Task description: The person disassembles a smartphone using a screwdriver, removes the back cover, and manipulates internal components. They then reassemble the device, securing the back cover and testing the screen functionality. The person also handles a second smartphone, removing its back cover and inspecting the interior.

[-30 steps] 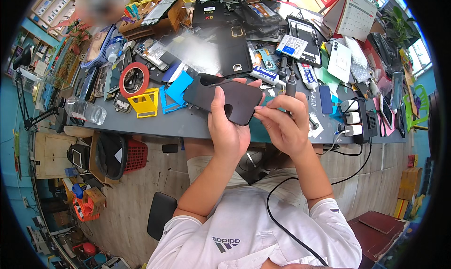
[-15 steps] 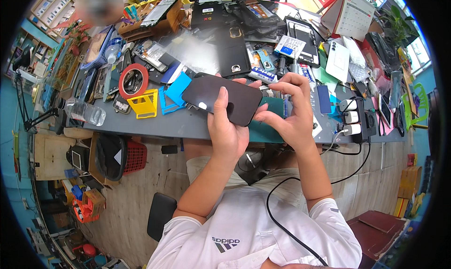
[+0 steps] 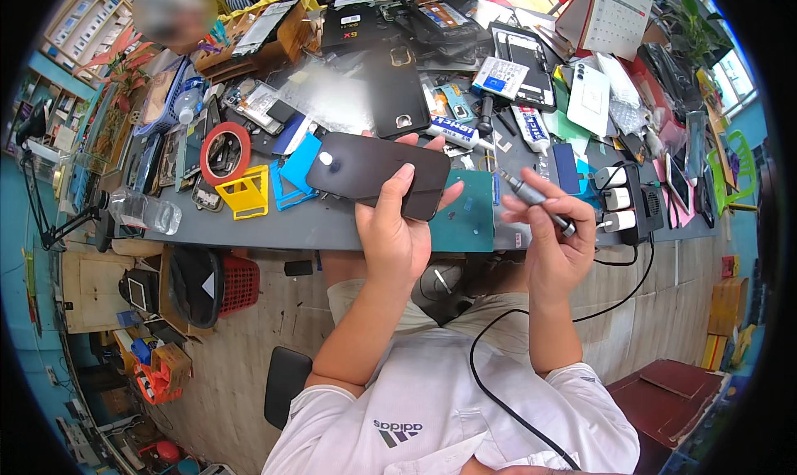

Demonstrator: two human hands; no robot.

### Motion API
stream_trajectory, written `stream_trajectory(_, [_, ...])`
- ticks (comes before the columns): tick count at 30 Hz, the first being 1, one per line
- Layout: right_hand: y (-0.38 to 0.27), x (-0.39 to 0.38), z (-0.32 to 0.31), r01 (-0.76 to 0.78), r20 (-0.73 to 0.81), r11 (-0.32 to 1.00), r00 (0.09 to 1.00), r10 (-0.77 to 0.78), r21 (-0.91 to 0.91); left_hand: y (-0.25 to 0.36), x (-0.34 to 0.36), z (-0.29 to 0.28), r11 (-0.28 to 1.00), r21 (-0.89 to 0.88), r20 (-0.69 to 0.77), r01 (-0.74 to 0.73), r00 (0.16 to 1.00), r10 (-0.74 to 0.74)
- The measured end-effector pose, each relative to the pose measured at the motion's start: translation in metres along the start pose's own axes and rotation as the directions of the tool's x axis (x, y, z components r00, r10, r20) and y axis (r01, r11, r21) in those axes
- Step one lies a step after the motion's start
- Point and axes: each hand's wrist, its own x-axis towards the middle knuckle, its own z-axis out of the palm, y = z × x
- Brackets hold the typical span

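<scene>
The left hand [image 3: 392, 236] is holding a black phone [image 3: 361, 166], thumb on top; the right hand [image 3: 558, 249] is holding a tilted gray screwdriver [image 3: 528, 194].

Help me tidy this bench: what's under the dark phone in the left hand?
The left hand cradles the dark phone, fingertips showing past its edges. A green mat appears beyond its right end. The phone's underside and whatever lies directly below are hidden.

"What's worn there?"
"On my remote feed, a white short-sleeved shirt [image 3: 444, 392], a dark printed marking [image 3: 398, 431] on its front, dark stripes [image 3: 591, 379] on the right sleeve [image 3: 573, 392]."
"Below?"
"I see beige shorts [image 3: 491, 319]; a black cable [image 3: 472, 359] crosses the shirt."
</scene>
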Motion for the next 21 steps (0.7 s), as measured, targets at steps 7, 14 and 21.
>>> stream_trajectory(7, [0.003,-0.009,0.008,-0.083,0.136,0.994,0.988,0.073,0.075,-0.001,0.000,0.001,1.000,0.002,-0.010,-0.003,1.000,0.003])
stream_trajectory(14, [0.009,-0.005,0.016,-0.078,0.114,0.997,0.991,0.075,0.018,0.000,0.000,0.003,1.000,0.020,-0.014,-0.005,1.000,0.006])
stream_trajectory(21, [0.009,-0.003,0.018,-0.075,0.123,0.997,0.990,0.073,0.014,0.000,0.000,0.002,1.000,0.016,-0.015,-0.011,1.000,0.011])
